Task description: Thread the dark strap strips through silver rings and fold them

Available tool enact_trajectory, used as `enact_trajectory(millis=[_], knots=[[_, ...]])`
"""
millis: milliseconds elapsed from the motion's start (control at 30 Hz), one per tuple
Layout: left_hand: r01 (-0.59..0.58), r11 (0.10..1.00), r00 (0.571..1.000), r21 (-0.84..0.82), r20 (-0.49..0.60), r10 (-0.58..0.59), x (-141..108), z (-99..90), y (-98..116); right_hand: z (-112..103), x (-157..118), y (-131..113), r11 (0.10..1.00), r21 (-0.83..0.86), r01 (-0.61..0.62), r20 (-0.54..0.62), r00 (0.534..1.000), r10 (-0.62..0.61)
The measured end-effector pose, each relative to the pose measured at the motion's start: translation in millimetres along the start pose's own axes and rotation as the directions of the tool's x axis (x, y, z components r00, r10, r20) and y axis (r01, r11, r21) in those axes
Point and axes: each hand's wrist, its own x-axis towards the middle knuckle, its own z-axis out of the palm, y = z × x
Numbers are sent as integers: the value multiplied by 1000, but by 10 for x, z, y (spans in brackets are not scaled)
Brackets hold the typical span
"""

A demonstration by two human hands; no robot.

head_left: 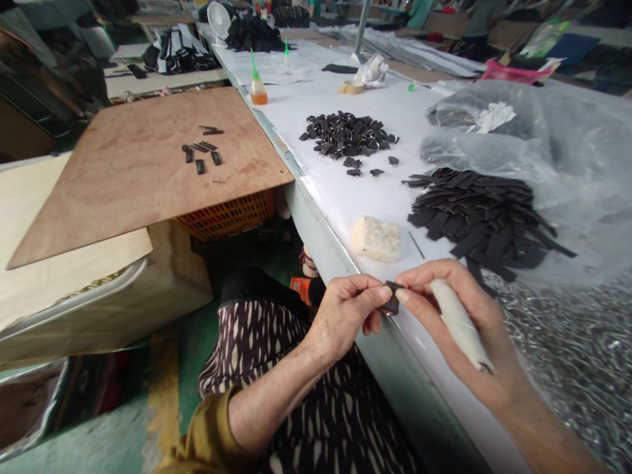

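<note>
My left hand (348, 303) and my right hand (461, 322) meet at the table's front edge. Between their fingertips is a small black strap piece (392, 304), with a glint of metal at its lower end. Both hands pinch it. Across my right palm rests a white wrapped stick-like tool (461, 326); its working end is hidden or too small to tell. Beyond my hands lies a cream-coloured block (376, 238), with a thin dark rod (416, 245) beside it. A heap of flat black straps (478, 214) lies to the right, next to many loose metal rings (567, 349).
Farther back is a pile of black tabs with metal rings (348, 135). A bottle of orange liquid (258, 91) stands near the left edge, and a tape roll (351, 87) lies behind. Clear plastic bags (567, 131) cover the right. A brown board (148, 158) holds several black pieces.
</note>
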Motion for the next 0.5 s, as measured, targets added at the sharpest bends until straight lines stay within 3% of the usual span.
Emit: enact_trajectory(millis=[233, 500], knots=[[37, 975, 999, -220, 8, -36, 35, 1, -122, 35, -17, -2, 1000, -8, 23, -24, 999, -24], [58, 986, 998, -157, 35, -53, 25, 4, -49, -10, 47, 12, 998, 20, -64, -8, 998, 64]])
